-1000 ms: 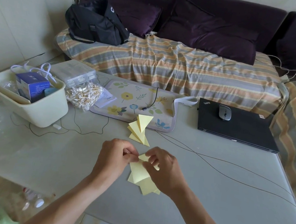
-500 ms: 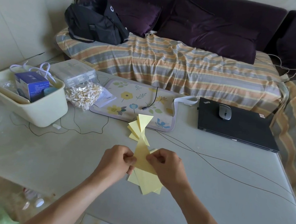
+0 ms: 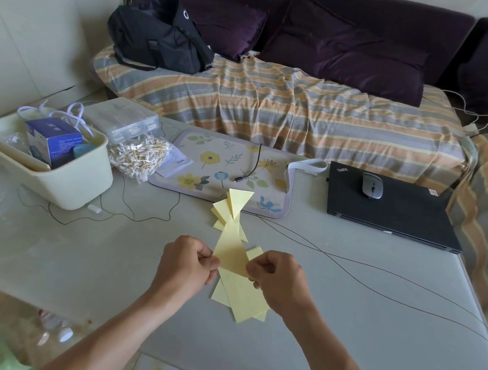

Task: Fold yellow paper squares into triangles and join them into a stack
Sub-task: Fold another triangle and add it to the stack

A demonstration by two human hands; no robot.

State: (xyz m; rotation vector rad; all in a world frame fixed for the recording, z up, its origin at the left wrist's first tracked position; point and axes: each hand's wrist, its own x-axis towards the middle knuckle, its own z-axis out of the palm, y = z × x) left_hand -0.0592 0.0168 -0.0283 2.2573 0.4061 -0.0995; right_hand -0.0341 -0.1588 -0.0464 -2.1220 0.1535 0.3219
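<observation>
Over grey table point(image 3: 340, 337), hands pinch yellow triangle point(image 3: 231, 253).

Left hand point(image 3: 187, 266): bare, no ring or glove showing.
Right hand point(image 3: 278, 279): bare, no ring or glove showing.
Left forearm point(image 3: 111, 332): bare up to the frame edge, no sleeve, no watch or band at the wrist.
Right forearm point(image 3: 337, 364): bare likewise, wrist unadorned.

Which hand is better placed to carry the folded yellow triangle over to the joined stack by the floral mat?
Probably the right hand. Both hands pinch the folded yellow paper triangle, the left hand at its other corner, but the joined triangle stack lies ahead, slightly nearer the right.
</observation>
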